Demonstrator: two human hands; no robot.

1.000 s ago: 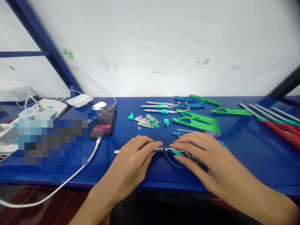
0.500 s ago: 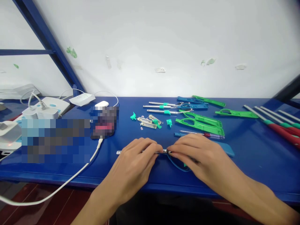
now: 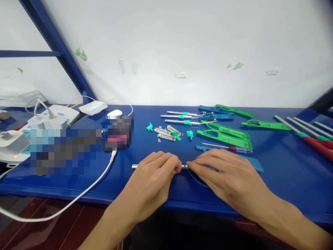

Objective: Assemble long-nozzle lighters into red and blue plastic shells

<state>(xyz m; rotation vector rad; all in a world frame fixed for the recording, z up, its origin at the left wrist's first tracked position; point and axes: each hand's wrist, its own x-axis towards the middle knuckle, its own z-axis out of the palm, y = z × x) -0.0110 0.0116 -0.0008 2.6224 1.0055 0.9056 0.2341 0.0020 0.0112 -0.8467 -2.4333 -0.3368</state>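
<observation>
My left hand (image 3: 153,177) is closed around a thin silver metal tube (image 3: 134,166) with small slots, lying level just above or on the blue table. The tube's left end pokes out past the knuckles. At its right end, my right hand (image 3: 231,173) is closed, thumb and fingers pinched together; the fingers cover what lies between them. A blue casing (image 3: 253,163) with a loop is partly hidden under the right hand. Behind that hand lies a screwdriver (image 3: 234,148). Farther back are similar metal tubes (image 3: 177,121) with teal clips and thin wires.
Clear small vials (image 3: 166,136) and loose teal clips (image 3: 189,134) lie mid-table. Green casing halves (image 3: 226,135) are at the back right, red-handled rods (image 3: 316,142) at the far right. Left stand a power strip (image 3: 59,114), chargers and a white cable (image 3: 85,194).
The view has shifted slightly. At the tube's right end, the dark part seen between my right fingertips is now covered, and a slotted stretch of tube shows there. Both hands keep their grip.
</observation>
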